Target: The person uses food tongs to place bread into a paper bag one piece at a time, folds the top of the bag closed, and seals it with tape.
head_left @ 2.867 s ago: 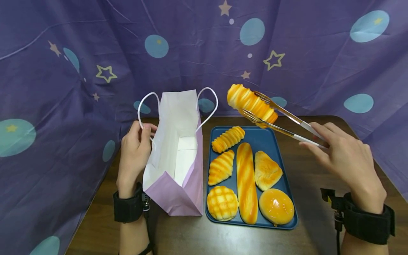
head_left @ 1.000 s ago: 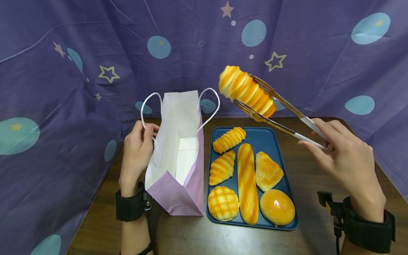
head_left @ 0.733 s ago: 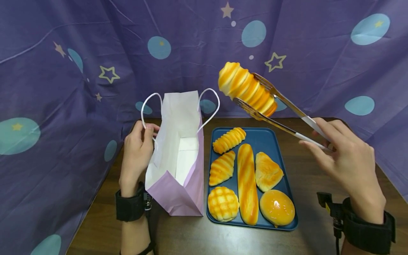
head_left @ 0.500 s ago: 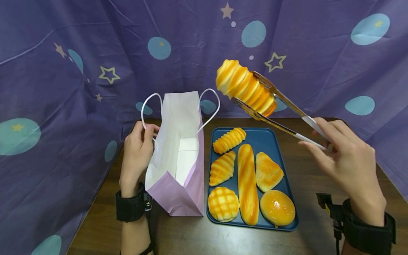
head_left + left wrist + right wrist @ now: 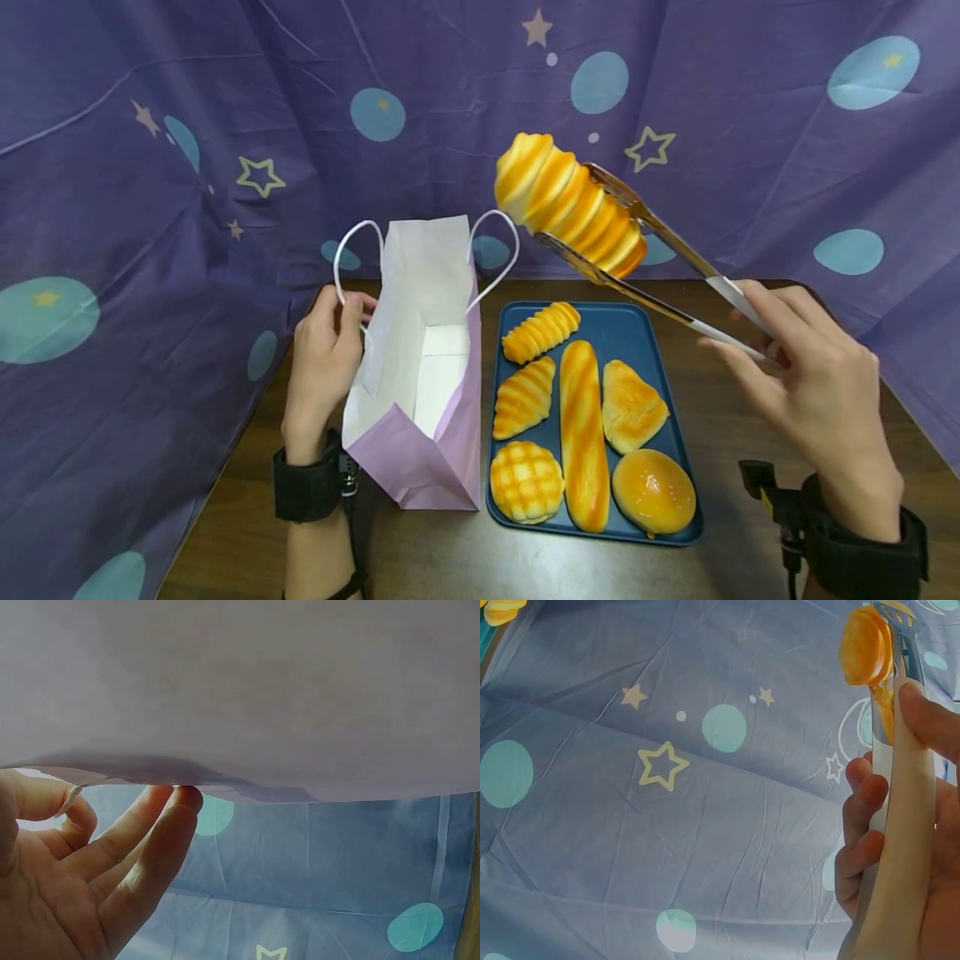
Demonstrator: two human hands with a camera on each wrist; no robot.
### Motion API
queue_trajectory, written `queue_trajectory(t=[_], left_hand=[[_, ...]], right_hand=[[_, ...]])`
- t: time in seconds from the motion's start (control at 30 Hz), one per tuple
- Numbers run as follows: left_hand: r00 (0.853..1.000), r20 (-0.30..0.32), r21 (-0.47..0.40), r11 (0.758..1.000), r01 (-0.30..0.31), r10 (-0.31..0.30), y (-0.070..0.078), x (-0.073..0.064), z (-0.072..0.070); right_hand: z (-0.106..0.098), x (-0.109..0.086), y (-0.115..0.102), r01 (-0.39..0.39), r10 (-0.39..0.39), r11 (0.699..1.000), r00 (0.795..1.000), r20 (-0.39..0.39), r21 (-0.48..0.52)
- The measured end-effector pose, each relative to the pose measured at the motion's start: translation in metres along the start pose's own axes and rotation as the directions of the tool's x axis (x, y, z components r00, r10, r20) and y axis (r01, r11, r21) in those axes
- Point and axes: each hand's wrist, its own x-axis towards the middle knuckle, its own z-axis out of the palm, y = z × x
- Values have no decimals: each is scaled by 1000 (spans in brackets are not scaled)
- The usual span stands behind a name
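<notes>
backdrop [image 5: 465,167]: purple fabric hanging, standing behind the table and along its left and right sides; creased, with soft folds and a long pale line [image 5: 195,58] at upper left. printed motifs: teal ovals [image 5: 600,82], some bearing a small yellow star; solid beige stars [image 5: 537,28]; yellow outlined stars [image 5: 650,149]; small white dots [image 5: 552,59]; in the right wrist view, a white outlined crescent moon [image 5: 842,735]. table [image 5: 585,575]: dark brown, wood-grained top, far right corner rounded. light: pale sheen on the near part of the table top; in both wrist views the fabric reads greyer and bluer.
</notes>
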Motion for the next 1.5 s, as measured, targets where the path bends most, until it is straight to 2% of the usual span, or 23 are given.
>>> queue_trajectory(t=[0.17, 0.43, 0.63, 0.87, 1.5], left_hand=[[1000, 2, 4, 1000, -5, 5, -2, 0, 1], [1000, 2, 0, 1000, -2, 2, -2, 0, 1], [1000, 2, 1, 1000, 0, 0, -1, 0, 1], [1000, -14, 0, 1000, -24, 24, -2, 2, 1], [1000, -10, 13, 1000, -18, 18, -1, 2, 1]], right_hand=[[0, -1, -4, 6, -6, 1000, 1000, -1, 15], [3, 1, -11, 33, -32, 996, 999, -9, 79], [6, 1, -15, 26, -24, 990, 1000, -14, 137], [11, 0, -21, 23, -26, 986, 1000, 14, 163], [29, -3, -38, 48, -66, 971, 995, 70, 234]])
